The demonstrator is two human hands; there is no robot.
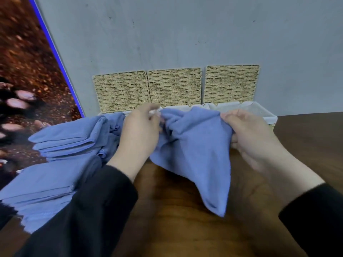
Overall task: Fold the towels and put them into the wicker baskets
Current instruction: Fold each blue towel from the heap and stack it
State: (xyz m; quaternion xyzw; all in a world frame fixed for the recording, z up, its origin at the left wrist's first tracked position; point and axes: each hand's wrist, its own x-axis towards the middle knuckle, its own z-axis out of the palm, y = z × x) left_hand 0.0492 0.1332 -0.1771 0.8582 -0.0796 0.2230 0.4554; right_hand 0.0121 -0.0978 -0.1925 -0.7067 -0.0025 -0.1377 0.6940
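Observation:
A blue towel hangs bunched between my two hands above the wooden table. My left hand pinches its left top corner. My right hand grips its right top corner, and the lower end of the towel droops to a point near the table. Behind the towel stand wicker baskets with white cloth lining and their lids open against the wall. The towel and my hands hide most of the baskets' insides.
Two stacks of folded blue towels lie at the left of the table. A grey wall rises behind the baskets. A dark patterned panel with a blue edge stands at the far left.

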